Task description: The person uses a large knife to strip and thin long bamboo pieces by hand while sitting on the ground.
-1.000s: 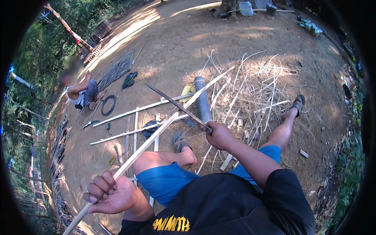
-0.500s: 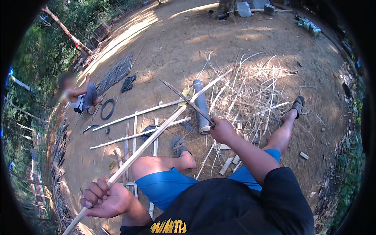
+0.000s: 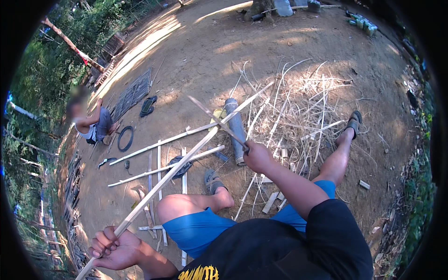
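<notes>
My left hand (image 3: pixel 116 248) is closed around the lower end of a long pale wooden strip (image 3: pixel 168 178), possibly bamboo. The strip slants up and away to the right, over a dark grey cylinder (image 3: pixel 238 124) lying on the ground. In my right hand (image 3: pixel 259 157) is a long knife (image 3: pixel 233 136), its handle hidden by my fist. The slightly blurred blade points up and left and crosses the strip beside the cylinder. A yellow piece (image 3: pixel 218 113) shows at the cylinder's left side.
Pale shavings (image 3: pixel 298 109) are heaped right of the cylinder. Other strips (image 3: pixel 163 145) lie on the ground to the left, near a black coil (image 3: pixel 125 139) and a slatted panel (image 3: pixel 133 93). A person (image 3: pixel 93 123) squats at the far left. My sandalled foot (image 3: pixel 355 123) is at right.
The whole view has shifted slightly left. My left hand is a little lower and farther left on the strip's end. My right hand and the knife have moved little, the blade still across the strip.
</notes>
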Available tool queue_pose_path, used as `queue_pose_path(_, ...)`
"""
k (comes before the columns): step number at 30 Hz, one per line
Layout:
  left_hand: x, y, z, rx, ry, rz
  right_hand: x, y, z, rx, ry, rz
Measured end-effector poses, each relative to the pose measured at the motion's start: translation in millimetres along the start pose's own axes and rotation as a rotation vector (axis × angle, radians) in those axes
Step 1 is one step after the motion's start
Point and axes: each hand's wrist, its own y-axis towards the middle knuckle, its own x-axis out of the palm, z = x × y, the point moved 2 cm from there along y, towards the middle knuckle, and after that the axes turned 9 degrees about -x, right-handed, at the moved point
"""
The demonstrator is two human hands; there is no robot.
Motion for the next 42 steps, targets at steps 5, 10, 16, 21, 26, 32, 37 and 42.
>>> queue_pose_path(5, -8.1, 23.5, -8.1, 0.009, 0.032, -0.006, 1.9, 21.3, 8.4, -0.054, -0.043, -0.012)
queue_pose_path(10, -6.7, 44.3, -5.7, 0.003, 0.066, 0.02, -14.9, 73.0, 110.1, 0.289, -0.009, 0.077)
queue_pose_path(16, -20.9, 86.5, -3.2, 0.0, 0.109, -0.017, -6.9, 83.9, 62.1, -0.055, -0.017, -0.067)
queue_pose_path(21, -7.0, 102.1, -23.8, -0.094, 0.034, -0.122, 0.2, 139.1, 246.0, 0.471, -0.036, 0.094)
queue_pose_path(26, 5.1, 93.1, -26.8, -0.038, 0.012, -0.224, -1.3, 103.4, 230.2, 0.458, 0.021, 0.293)
queue_pose_path(32, 27.6, 69.0, -31.3, -0.012, -0.082, -0.249, -13.5, 38.6, 64.7, 0.276, 0.27, 0.137)
queue_pose_path(37, 42.1, 36.0, -32.3, -0.016, -0.138, -0.215, -13.3, -28.3, -42.7, -0.121, 0.276, 0.041)
queue_pose_path(42, 49.6, 4.9, -13.6, -0.003, -0.035, -0.323, -27.2, -98.7, -156.8, -0.512, 0.185, -0.156)
